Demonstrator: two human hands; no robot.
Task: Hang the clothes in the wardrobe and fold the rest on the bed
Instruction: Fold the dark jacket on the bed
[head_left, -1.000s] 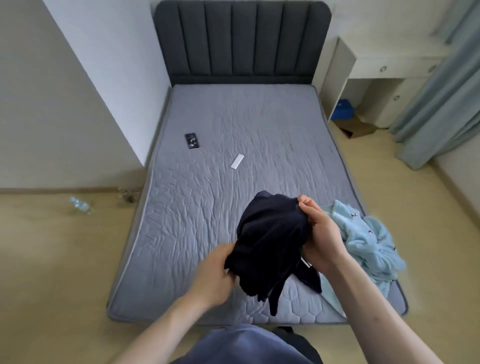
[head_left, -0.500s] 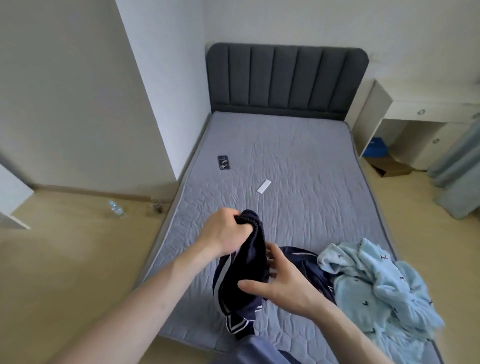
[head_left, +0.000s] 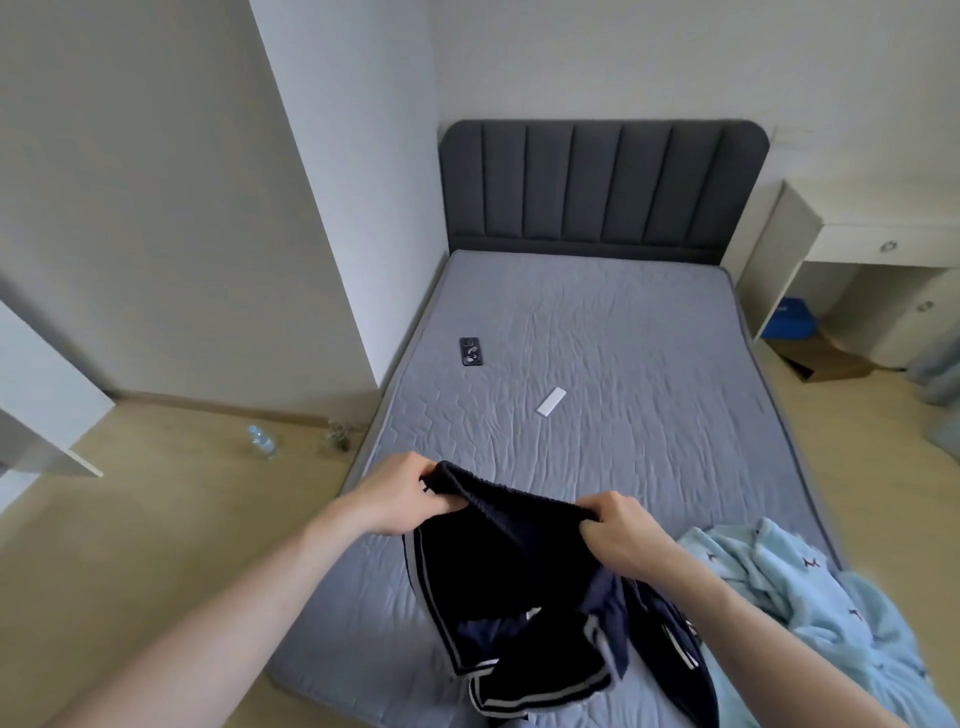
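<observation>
Dark navy shorts (head_left: 498, 587) with white-striped hems hang spread by the waistband over the near end of the grey bed (head_left: 597, 332). My left hand (head_left: 395, 496) grips the waistband's left end. My right hand (head_left: 621, 530) grips its right end. A second dark garment (head_left: 670, 644) lies under my right forearm. A light blue patterned garment (head_left: 810, 597) is heaped at the bed's near right corner.
A black phone (head_left: 470, 352) and a small white remote (head_left: 551, 401) lie on the mattress. A plastic bottle (head_left: 261, 441) lies on the wooden floor at left near a white panel (head_left: 47, 410). A white desk (head_left: 872, 249) stands right of the dark headboard (head_left: 602, 187).
My right hand moved from the side of the bunched shorts to the waistband's right end. Both hands pulled apart, and the shorts now hang spread out. The view shifted left.
</observation>
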